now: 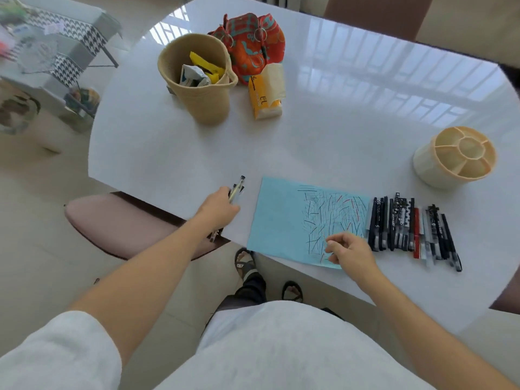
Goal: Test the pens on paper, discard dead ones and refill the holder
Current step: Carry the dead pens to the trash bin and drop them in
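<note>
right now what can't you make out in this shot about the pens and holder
- Head view: how many pens the left hand grips; the hand covers the middle of the bundle.
- Whether the right hand pinches anything over the blue paper; too small to tell.
- Which pens in the row work.
- Compartment bottoms of the pen holder; its rim hides them.

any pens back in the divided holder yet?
No, the holder shows only bare compartments, while the row of pens lies on the table beside the blue paper.

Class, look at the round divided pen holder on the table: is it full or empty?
Empty. Every compartment of the pen holder shows its bare bottom, and the pens lie in a row on the table beside the blue paper.
</note>
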Demonstrator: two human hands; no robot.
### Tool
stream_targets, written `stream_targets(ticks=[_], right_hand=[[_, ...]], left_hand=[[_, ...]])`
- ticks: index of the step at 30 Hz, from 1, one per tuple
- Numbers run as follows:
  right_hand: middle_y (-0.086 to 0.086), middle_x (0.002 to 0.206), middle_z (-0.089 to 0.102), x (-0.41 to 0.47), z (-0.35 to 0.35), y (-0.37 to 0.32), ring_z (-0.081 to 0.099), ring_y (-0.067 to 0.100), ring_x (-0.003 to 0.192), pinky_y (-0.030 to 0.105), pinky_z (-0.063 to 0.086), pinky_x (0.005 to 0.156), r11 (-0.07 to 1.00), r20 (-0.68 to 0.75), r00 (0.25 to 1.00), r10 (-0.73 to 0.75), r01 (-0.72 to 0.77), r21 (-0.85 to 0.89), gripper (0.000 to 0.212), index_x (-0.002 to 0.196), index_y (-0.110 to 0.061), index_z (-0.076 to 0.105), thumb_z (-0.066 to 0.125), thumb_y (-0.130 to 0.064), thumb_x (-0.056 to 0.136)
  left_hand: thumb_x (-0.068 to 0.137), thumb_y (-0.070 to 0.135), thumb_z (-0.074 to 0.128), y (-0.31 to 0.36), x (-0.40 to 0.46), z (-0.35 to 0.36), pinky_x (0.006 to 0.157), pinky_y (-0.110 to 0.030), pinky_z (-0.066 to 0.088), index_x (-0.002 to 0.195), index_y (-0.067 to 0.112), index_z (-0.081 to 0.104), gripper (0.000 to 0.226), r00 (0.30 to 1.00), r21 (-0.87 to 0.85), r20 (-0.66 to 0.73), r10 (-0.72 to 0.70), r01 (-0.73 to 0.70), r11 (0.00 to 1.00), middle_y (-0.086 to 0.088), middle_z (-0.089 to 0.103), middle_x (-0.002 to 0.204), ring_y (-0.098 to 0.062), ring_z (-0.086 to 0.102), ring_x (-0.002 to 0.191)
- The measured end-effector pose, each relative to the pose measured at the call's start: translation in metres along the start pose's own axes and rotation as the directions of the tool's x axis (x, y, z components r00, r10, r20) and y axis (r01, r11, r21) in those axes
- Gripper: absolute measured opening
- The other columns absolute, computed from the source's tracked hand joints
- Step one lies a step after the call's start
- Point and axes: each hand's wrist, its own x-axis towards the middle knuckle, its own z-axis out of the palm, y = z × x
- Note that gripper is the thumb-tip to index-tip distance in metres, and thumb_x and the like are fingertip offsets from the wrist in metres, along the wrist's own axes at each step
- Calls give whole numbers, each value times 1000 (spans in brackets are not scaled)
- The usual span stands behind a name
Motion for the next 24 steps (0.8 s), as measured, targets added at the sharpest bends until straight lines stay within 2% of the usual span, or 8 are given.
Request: stream_targets(ticks=[3, 5, 8, 12, 14, 17, 20, 24], right_hand=[[2, 82, 76, -7, 1, 12, 68, 17, 65, 39, 60, 76, 1000, 54, 999, -5, 7, -26, 9, 96, -17, 72, 64, -11, 95], [2, 78, 74, -12, 7, 19, 66, 17, 62, 41, 59, 76, 998, 109, 994, -12, 19, -64, 10, 94, -15, 72, 64, -8, 94], [5, 79, 74, -20, 22, 23, 63, 17, 59, 40, 58, 71, 990, 180, 983, -25, 48, -130, 10, 93, -15, 71, 63, -9, 94], [6, 81, 75, -31, 50, 20, 64, 14, 57, 38, 57, 65, 953, 306, 950, -66, 150, -261, 9, 88, -19, 71, 66, -12, 91], [3, 81, 76, -36, 69, 16, 64, 10, 57, 38, 59, 66, 924, 366, 928, -67, 196, -328, 8, 89, -20, 71, 67, -14, 91], [-1, 78, 76, -43, 99, 6, 69, 13, 61, 38, 60, 71, 840, 454, 889, -66, 295, -455, 6, 90, -24, 71, 66, -20, 91], [-4, 76, 75, -47, 138, -4, 71, 11, 64, 33, 61, 69, 727, 509, 860, -48, 379, -572, 7, 88, -25, 71, 64, -24, 91], [-1, 84, 75, -53, 202, -11, 73, 14, 67, 30, 61, 67, 633, 515, 857, 30, 383, -673, 9, 92, -22, 72, 64, -21, 94]], left_hand=[[82, 24, 50, -8, -57, 23, 49, -29, 50, 102, 30, 48, 21, 998, -165, 65, 19, -8, 986, -3, 63, 88, -19, 66, 67], [77, 26, 50, -23, -94, 38, 43, -25, 46, 91, 31, 50, 15, 995, -226, 100, 15, 8, 974, -2, 65, 79, -13, 62, 56], [73, 20, 49, -64, -142, 60, 50, -33, 50, 89, 31, 53, 20, 987, -301, 158, -40, 87, 950, -4, 64, 74, -15, 58, 54], [76, 16, 51, -141, -193, 85, 54, -34, 47, 94, 20, 54, 19, 956, -320, 169, -239, 282, 904, -14, 63, 83, -21, 56, 60], [79, 11, 53, -182, -216, 94, 55, -33, 46, 95, 17, 53, 16, 932, -358, 146, -332, 363, 860, -16, 62, 85, -23, 56, 61], [82, 8, 57, -237, -251, 104, 55, -30, 45, 96, 16, 53, 17, 881, -429, 92, -465, 456, 780, -13, 61, 81, -24, 56, 61], [81, 10, 62, -287, -279, 109, 60, -32, 46, 91, 18, 54, 15, 832, -500, 60, -551, 503, 705, -11, 61, 77, -26, 58, 65], [80, 8, 59, -357, -309, 112, 54, -29, 44, 88, 19, 54, 14, 789, -568, 87, -608, 541, 621, -10, 63, 74, -25, 58, 60]])
